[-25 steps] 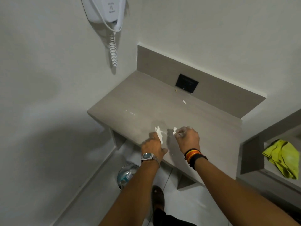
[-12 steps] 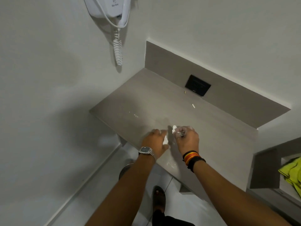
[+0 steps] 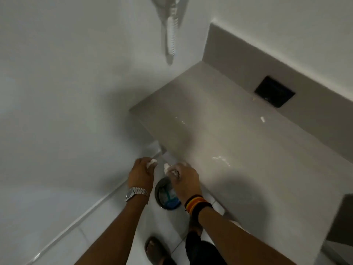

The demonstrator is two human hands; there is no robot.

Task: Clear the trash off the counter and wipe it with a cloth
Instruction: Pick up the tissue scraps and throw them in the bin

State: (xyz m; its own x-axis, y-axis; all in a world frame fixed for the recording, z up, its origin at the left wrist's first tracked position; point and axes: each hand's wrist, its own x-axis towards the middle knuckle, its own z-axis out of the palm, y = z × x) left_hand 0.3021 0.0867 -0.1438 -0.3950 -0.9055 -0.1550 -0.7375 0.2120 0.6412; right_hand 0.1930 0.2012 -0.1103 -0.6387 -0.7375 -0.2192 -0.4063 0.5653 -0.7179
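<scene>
While both hands, left hand [image 3: 141, 174] and right hand [image 3: 184, 178], clutch tissue scraps [image 3: 152, 163] above the bin [image 3: 166, 196], crumbs [image 3: 263, 119] beyond them remain; wiping looks unstarted.

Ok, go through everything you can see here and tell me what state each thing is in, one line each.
Left hand: closed on a white paper scrap, off the counter edge.
Right hand: closed on white paper bits, above the bin.
Trash bin: open on the floor, holding some rubbish.
Counter: not cleared; a white scrap and wet smears remain.
</scene>
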